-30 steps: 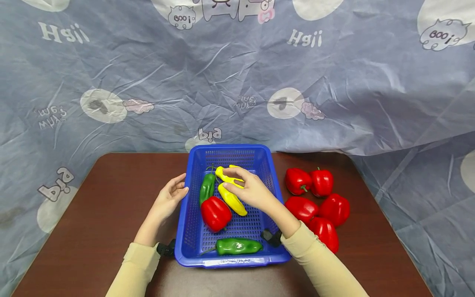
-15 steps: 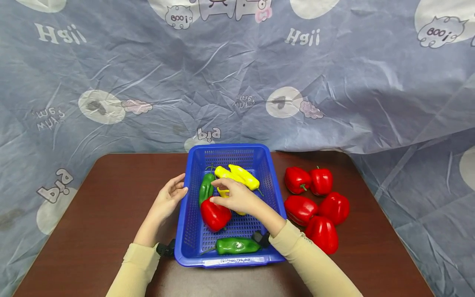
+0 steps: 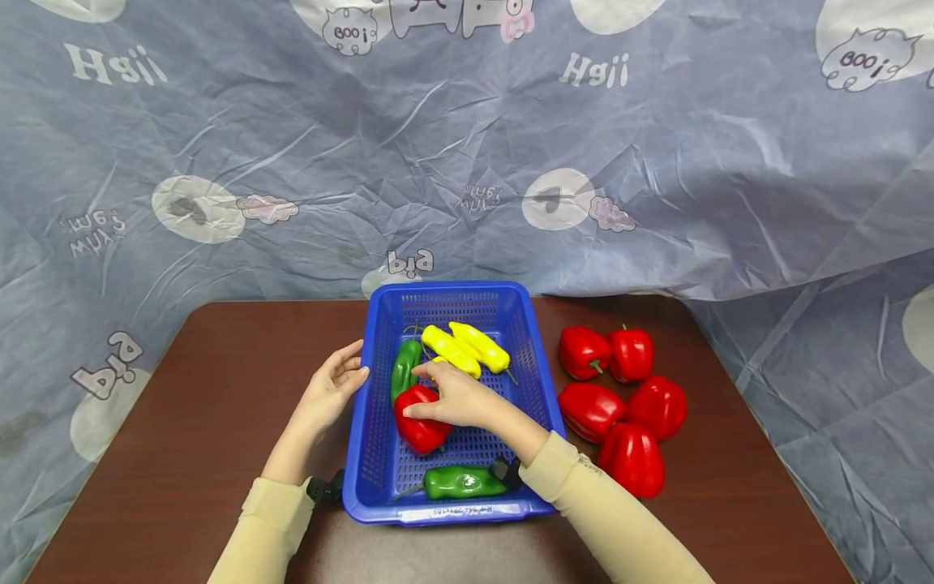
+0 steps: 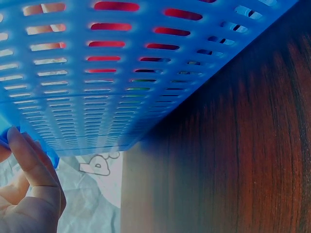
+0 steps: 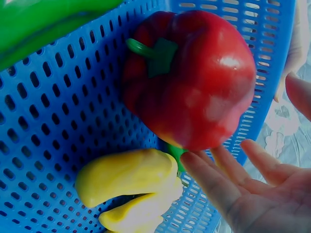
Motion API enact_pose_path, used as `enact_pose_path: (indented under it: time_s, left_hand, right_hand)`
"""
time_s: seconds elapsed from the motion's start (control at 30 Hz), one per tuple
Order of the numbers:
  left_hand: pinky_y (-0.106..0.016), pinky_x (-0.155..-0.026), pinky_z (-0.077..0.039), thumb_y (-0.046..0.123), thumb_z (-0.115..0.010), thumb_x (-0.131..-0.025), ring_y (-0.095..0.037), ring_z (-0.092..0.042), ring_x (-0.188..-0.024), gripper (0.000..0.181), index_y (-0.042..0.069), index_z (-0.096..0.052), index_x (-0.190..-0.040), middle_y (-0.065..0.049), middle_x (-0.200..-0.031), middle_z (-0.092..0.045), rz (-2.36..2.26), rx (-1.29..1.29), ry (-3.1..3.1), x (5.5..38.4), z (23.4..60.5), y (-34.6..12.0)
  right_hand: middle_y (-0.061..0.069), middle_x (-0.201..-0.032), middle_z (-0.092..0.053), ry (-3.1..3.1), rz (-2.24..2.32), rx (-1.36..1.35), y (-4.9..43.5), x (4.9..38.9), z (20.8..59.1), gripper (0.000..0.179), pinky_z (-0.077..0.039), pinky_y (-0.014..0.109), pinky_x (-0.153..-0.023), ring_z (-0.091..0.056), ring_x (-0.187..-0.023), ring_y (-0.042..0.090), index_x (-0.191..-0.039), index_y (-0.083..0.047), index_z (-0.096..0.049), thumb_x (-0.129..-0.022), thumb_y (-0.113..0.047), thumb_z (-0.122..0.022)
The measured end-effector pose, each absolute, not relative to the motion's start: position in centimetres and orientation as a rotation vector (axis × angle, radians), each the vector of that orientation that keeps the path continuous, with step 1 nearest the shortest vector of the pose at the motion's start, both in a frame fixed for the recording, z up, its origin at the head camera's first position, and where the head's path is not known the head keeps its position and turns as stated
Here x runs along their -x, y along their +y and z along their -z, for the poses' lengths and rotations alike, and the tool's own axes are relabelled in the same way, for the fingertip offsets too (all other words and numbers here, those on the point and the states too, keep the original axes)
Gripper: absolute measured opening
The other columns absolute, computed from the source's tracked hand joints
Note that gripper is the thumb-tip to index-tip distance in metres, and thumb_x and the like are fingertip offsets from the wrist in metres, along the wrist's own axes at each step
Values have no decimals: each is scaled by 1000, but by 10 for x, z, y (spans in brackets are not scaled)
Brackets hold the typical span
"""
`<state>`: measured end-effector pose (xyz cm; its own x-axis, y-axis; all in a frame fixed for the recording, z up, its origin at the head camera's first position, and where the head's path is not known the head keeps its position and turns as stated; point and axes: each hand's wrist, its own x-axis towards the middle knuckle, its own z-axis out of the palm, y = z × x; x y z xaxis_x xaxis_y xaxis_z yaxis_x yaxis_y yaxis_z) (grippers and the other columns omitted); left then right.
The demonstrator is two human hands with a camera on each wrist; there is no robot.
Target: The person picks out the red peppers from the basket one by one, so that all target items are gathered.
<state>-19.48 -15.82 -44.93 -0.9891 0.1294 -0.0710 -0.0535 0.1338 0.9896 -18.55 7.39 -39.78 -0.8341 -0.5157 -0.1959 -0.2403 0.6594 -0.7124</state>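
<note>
My right hand (image 3: 460, 397) reaches into a blue basket (image 3: 540, 349), its thumb and fingers spread over a red bell pepper (image 3: 419, 438). Up close in the right wrist view, the fingertips lie right at the underside of this bell pepper (image 5: 199, 82), while the thumb stands apart from it. At the basket's left rim, my left hand (image 3: 336, 385) holds the edge between thumb and fingers. Three yellow peppers (image 3: 485, 349) lie in the basket, one partly hidden by my right hand. A long green pepper (image 3: 404, 369) lies along the left wall, another green pepper (image 3: 456, 484) at the front.
Several red bell peppers (image 3: 631, 458) are grouped on the brown table (image 3: 737, 487) just right of the basket. Behind the table's far edge hangs a grey-blue printed cloth (image 3: 452, 162). The basket has raised, slotted walls.
My right hand has moved from over the yellow peppers toward the front left, down to the red bell pepper. The yellow peppers are uncovered again. My left hand stays at the rim.
</note>
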Motion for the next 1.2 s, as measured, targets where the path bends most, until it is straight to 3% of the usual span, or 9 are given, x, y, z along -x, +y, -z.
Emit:
enact_pose_path:
  time_s: [0.43, 0.87, 1.2]
  left_hand:
    - [-12, -84, -48, 6, -55, -100, 1, -57, -97, 55, 5, -35, -151, -24, -129, -51, -1968, -77, 2266, 194, 448, -158]
    - [-13, -83, -48, 5, -55, -99, 2, -57, -96, 54, 4, -36, -150, -24, -128, -51, -1980, -71, 2261, 193, 449, -157]
    - [-13, -84, -47, 5, -55, -99, 3, -57, -96, 54, 5, -36, -150, -23, -128, -51, -1976, -60, 2264, 193, 449, -156]
  right_hand:
    - [14, -120, -62, 2498, 808, 480, 67, 182, 405, 77, -53, 40, -92, -61, -109, 26, -140, 2, -45, -82, -38, -78]
    - [7, -99, -66, 2468, 854, 374, 71, 182, 407, 63, -54, 33, -77, -62, -87, 18, -120, -1, -56, -76, -38, -81]
    - [9, -104, -65, 2444, 974, 338, 78, 185, 400, 61, -55, 33, -78, -62, -90, 20, -119, -1, -55, -77, -37, -80]
